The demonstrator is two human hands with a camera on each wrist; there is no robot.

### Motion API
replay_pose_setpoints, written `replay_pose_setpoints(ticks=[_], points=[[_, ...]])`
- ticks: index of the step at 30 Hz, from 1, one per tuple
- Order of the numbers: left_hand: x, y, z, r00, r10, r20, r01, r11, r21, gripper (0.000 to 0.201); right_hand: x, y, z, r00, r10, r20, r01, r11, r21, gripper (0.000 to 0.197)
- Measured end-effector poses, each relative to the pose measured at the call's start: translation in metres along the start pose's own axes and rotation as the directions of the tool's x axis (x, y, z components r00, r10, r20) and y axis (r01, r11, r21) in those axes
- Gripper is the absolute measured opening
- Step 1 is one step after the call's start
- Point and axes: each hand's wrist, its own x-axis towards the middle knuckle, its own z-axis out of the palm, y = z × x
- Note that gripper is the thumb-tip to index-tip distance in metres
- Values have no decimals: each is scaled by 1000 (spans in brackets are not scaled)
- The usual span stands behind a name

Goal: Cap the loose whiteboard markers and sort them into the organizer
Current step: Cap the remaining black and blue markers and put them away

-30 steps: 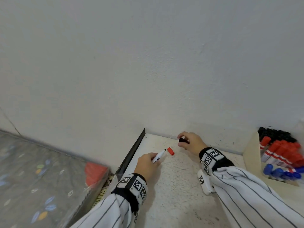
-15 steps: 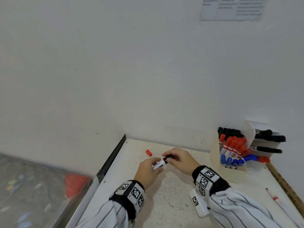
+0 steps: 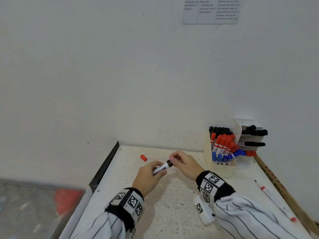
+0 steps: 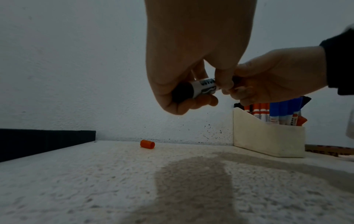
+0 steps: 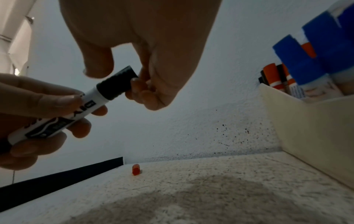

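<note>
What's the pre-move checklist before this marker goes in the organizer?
1. Left hand grips the marker barrel: ok.
2. Right hand holds the black cap on the tip: ok.
3. Cap pushed fully home: cannot tell.
4. Organizer upright, within view, black markers at its back: ok.
5. Room left in the black row: cannot tell.
6. Red cap loose on the table, clear of both hands: ok.
</note>
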Motion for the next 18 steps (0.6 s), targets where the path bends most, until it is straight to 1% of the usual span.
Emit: replay_pose_setpoints(ticks=[1,2,3,4,8,12,14,16,18], points=[[0,1,1,1000,7,-1,-7,1000,2,11,-2,0,0,1000,28,10,-28,999,-16,19],[-1,2,3,1000,17,-5,-17,1000,4,12,-2,1,1,998,63,23,-63,998,-22,27],[-2,4,4,1000,29,-4,-29,1000,6,13,-3,1,1,996,83,21,-83,996,-22,30],[-3,5,6,999,38,6,-38,999,5,14,-5,1,0,997,81,10,-81,997,-16,30],[-6,8,8,998,47,42,-46,999,-21,16,-10,5,-7,1000,25,-17,-24,999,24,15],[-6,12,12,997,61,40,-61,998,-20,16,-12,4,-6,994,110,-18,-105,980,168,20],[-6,16,15,996,87,31,-88,996,9,16,-12,3,-5,991,126,-51,-116,980,165,25],[-7,21,16,995,98,28,-99,994,42,16,-14,2,-4,989,126,-81,-113,981,155,24],[-8,24,17,994,104,42,-108,986,125,18,-15,0,-5,982,151,-109,-138,983,119,25]])
